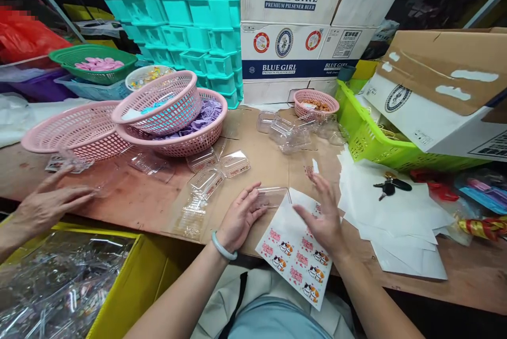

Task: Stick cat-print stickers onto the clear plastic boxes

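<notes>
My left hand [240, 218] curls its fingers around a small clear plastic box [272, 196] lying on the wooden table [261, 149]. My right hand [324, 211] rests with fingers spread over a white sticker sheet [296, 260] printed with cats and pink labels, at the table's front edge. A small sticker [309, 171] shows just above my right fingertips; whether the fingers hold it I cannot tell. Several clear plastic boxes [219, 170] lie to the left of my left hand.
Another person's hand [49, 203] lies flat at the left. Stacked pink baskets [174, 112], a green crate [368, 138], beer cartons [293, 27], loose white sheets with keys [390, 186] and a yellow bin [130, 275] of clear packaging surround the work area.
</notes>
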{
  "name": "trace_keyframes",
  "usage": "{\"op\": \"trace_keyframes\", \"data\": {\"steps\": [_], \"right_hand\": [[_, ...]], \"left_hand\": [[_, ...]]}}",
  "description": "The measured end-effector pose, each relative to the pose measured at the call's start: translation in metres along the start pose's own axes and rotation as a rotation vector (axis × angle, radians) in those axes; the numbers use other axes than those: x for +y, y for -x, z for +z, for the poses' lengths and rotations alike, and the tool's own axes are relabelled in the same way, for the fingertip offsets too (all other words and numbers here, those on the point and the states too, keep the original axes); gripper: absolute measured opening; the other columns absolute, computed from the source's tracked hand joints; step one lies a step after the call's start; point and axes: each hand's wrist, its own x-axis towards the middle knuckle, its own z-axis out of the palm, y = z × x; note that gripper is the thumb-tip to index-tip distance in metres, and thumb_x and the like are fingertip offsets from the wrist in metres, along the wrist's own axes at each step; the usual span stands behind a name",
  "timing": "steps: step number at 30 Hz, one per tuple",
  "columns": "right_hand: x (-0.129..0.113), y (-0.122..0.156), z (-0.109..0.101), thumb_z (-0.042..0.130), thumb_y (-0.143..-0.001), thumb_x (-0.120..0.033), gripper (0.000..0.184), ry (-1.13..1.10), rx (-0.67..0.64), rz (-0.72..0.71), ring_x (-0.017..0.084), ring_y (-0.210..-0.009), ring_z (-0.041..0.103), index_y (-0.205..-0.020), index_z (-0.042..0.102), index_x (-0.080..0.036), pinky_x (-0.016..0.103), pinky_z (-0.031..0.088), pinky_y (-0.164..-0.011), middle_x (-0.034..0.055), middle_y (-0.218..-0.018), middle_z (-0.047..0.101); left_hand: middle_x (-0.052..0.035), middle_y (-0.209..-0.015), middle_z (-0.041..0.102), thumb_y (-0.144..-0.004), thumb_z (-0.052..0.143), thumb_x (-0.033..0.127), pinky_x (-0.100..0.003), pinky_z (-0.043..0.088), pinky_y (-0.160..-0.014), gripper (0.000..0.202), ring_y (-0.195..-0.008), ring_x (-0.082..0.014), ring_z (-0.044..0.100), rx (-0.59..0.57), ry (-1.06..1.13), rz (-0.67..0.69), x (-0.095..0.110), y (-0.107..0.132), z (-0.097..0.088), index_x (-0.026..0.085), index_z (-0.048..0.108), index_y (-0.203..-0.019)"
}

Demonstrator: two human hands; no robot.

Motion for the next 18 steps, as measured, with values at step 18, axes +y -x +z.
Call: {"op": "trace_keyframes", "data": {"steps": [18], "right_hand": [[-0.04,-0.033,0.005,0.053,-0.086,-0.047,0.033,-0.159,-0.643,0.47,0.009,-0.054,0.041,-0.074,0.061,-0.017,0.021,0.031,-0.052,-0.0048,-0.056,0.047]], "left_hand": [[-0.008,-0.099,0.069,-0.079,0.07,0.031,-0.035,0.043,-0.097,0.041,-0.092,-0.017,0.066,-0.07,0.001,0.028,-0.01,-0.006,-0.012,0.015,0.062,-0.116]]}}
